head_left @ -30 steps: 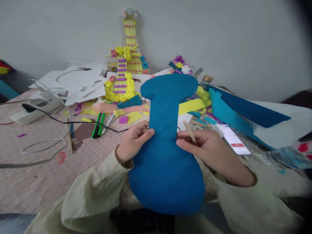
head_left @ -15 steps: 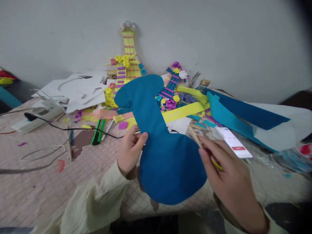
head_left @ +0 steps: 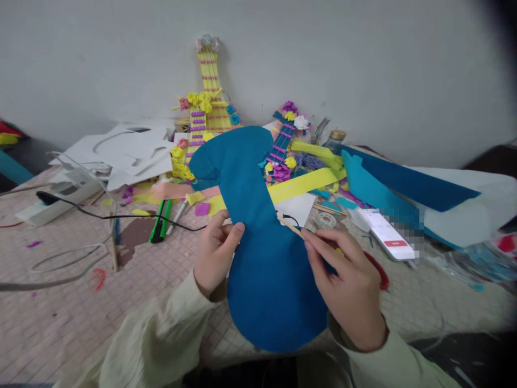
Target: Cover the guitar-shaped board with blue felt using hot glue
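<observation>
A dark blue guitar-shaped cutout (head_left: 274,291), with a broad curved head and a rounded body, is held up over the table's front edge. My left hand (head_left: 216,250) grips its left edge at the narrow neck, thumb on the front and fingers behind. Between the thumb and fingers of my right hand (head_left: 349,280) is a thin wooden stick (head_left: 291,225). Its tip lies at the inner corner where the neck meets the right side of the body. That hand covers part of the cutout's right edge.
Decorated paper guitars (head_left: 212,91) lean against the wall. White paper scraps (head_left: 137,153) and a power strip (head_left: 60,199) lie at left, near a green cutter (head_left: 160,221). A lit phone (head_left: 388,237) and blue sheets (head_left: 420,178) are at right. A black cable (head_left: 121,216) crosses the table.
My right hand has moved left with the stick, from the cutout's right edge to the corner by the neck. The cutout's body has shifted slightly left and down. My left hand keeps its grip.
</observation>
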`<move>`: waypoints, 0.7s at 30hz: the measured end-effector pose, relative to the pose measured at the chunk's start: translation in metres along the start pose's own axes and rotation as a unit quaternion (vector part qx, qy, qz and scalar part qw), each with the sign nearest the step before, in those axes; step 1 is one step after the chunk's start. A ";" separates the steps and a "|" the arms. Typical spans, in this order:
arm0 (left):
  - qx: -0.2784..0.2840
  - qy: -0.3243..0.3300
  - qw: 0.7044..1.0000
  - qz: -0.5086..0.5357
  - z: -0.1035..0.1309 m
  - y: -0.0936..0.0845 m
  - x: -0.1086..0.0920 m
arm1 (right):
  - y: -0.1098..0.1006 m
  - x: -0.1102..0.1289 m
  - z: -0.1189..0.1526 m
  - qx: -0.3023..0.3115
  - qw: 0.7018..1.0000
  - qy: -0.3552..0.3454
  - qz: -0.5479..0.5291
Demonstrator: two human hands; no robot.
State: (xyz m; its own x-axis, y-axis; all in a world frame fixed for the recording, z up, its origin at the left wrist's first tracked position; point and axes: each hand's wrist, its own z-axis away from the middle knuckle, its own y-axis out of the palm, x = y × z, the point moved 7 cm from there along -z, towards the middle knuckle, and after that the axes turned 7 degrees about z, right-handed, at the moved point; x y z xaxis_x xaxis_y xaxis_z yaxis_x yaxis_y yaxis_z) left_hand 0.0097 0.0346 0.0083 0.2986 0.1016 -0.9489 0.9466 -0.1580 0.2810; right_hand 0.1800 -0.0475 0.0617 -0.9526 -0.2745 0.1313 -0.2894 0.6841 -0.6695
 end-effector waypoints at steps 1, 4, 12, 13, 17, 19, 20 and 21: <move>0.001 -0.005 1.000 0.004 0.000 0.000 0.001 | 0.001 0.000 0.000 0.003 1.000 -0.002 0.001; 0.000 -0.014 1.000 0.013 -0.001 -0.001 0.004 | 0.005 0.001 -0.001 0.017 1.000 -0.015 0.009; 0.018 -0.022 1.000 0.008 0.000 0.003 0.001 | 0.017 0.001 0.002 0.057 0.997 -0.049 0.011; 0.019 -0.023 1.000 0.007 0.000 0.004 0.000 | 0.018 0.001 0.003 0.065 0.997 -0.051 0.009; 0.015 -0.020 1.000 0.002 0.000 0.004 -0.002 | 0.021 0.002 0.003 0.088 0.995 -0.055 0.001; 0.014 -0.018 1.000 0.001 -0.001 0.004 -0.001 | 0.021 0.002 0.003 0.091 0.994 -0.053 -0.006; 0.013 -0.019 1.000 0.000 -0.001 0.003 0.000 | 0.021 0.003 0.003 0.091 0.994 -0.053 -0.010; 0.013 -0.023 1.000 -0.001 -0.001 0.003 0.002 | 0.022 0.003 0.003 0.091 0.994 -0.055 -0.012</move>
State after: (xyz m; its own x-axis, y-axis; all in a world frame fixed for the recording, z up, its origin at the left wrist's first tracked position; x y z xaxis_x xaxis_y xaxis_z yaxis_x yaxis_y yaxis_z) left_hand 0.0128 0.0350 0.0075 0.2903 0.0575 -0.9552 0.9434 -0.1842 0.2757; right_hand 0.1708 -0.0358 0.0454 -0.9269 -0.3681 0.0738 -0.2798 0.5464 -0.7894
